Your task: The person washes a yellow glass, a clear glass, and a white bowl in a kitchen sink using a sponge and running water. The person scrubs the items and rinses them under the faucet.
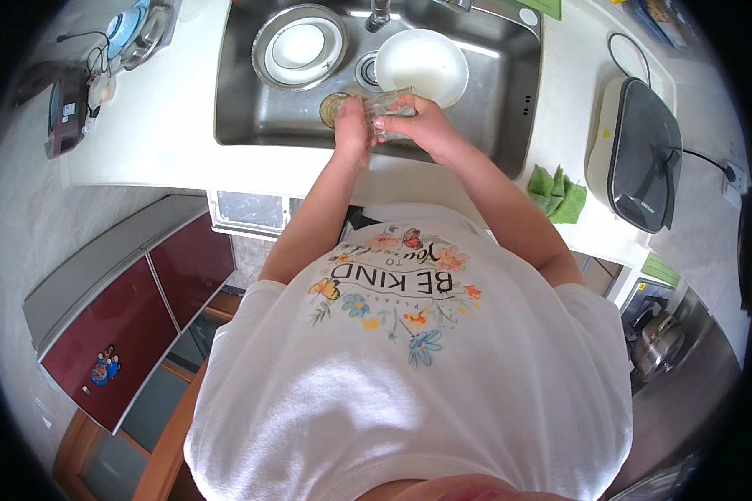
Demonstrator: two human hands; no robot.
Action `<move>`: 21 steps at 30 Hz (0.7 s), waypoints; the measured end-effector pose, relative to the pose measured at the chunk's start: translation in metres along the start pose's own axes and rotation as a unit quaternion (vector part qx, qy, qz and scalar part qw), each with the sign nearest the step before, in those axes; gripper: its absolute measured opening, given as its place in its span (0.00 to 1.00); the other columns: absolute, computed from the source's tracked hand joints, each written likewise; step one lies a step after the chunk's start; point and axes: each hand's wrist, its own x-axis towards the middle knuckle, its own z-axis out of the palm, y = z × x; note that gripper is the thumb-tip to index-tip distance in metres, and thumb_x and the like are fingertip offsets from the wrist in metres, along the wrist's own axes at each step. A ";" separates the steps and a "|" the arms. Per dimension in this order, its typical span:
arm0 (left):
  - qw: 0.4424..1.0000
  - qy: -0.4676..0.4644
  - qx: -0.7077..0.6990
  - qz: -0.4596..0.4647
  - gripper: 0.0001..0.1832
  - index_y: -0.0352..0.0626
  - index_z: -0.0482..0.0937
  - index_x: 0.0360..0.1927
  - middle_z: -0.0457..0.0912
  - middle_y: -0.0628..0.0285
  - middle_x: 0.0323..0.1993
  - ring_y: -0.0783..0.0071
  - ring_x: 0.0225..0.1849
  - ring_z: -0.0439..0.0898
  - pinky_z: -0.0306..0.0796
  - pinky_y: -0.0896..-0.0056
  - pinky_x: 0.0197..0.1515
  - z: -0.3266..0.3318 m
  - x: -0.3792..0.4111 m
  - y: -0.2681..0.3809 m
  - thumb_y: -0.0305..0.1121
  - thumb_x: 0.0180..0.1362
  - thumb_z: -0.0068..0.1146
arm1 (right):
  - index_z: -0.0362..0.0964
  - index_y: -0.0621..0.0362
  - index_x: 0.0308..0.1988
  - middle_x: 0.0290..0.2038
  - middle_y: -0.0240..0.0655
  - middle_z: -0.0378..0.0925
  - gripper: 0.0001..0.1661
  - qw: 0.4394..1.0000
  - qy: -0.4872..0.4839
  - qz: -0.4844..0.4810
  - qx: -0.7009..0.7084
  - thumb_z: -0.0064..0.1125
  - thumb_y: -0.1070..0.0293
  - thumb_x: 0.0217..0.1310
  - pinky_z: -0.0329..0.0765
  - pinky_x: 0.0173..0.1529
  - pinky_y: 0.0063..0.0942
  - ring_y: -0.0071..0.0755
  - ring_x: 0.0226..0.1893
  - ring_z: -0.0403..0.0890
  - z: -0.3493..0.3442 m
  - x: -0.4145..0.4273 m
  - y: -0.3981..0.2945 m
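Observation:
Over the front of the stainless steel sink [489,75], both my hands hold a clear drinking glass [390,103] lying on its side. My right hand [423,122] grips it with the thumb in front and the fingers behind. My left hand [353,125] is closed round its left end, and the fingers are partly hidden. Just left of that hand, a round amber-tinted glass item [331,110] rests on the sink floor. Behind my hands, a large white bowl [421,66] partly covers the drain [366,70]. Further left, a metal basin [258,47] holds nested white dishes [298,46].
The faucet [378,15] rises at the sink's back. A green cloth [556,194] lies on the right counter beside a dark-lidded appliance [645,153]. Bowls [124,31] and a dark device [67,113] stand at the left. A metal pot [658,344] is at the far right.

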 end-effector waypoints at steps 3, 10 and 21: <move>0.999 0.003 0.048 0.025 0.20 0.47 0.71 0.44 0.77 0.65 0.31 0.77 0.24 0.72 0.63 0.78 0.18 -0.005 0.002 0.001 0.51 0.63 0.38 | 0.72 0.61 0.42 0.37 0.40 0.79 0.27 0.998 0.038 0.003 -0.046 0.71 0.56 0.45 0.73 0.45 0.29 0.32 0.40 0.78 0.006 -0.013 -0.006; 0.998 -0.047 -0.010 -0.028 0.20 0.46 0.70 0.46 0.76 0.63 0.34 0.72 0.30 0.75 0.70 0.69 0.26 -0.007 0.005 -0.002 0.49 0.64 0.37 | 0.75 0.63 0.42 0.36 0.36 0.81 0.18 0.996 -0.051 -0.053 -0.045 0.64 0.62 0.55 0.73 0.43 0.23 0.23 0.37 0.77 0.007 -0.004 0.031; 0.958 0.113 0.220 0.146 0.30 0.39 0.66 0.58 0.75 0.48 0.51 0.55 0.53 0.74 0.67 0.61 0.54 0.040 0.143 -0.072 0.36 0.51 0.60 | 0.78 0.62 0.35 0.21 0.24 0.74 0.11 0.976 0.153 0.015 -0.153 0.63 0.65 0.56 0.65 0.27 0.16 0.13 0.23 0.67 -0.080 -0.048 0.011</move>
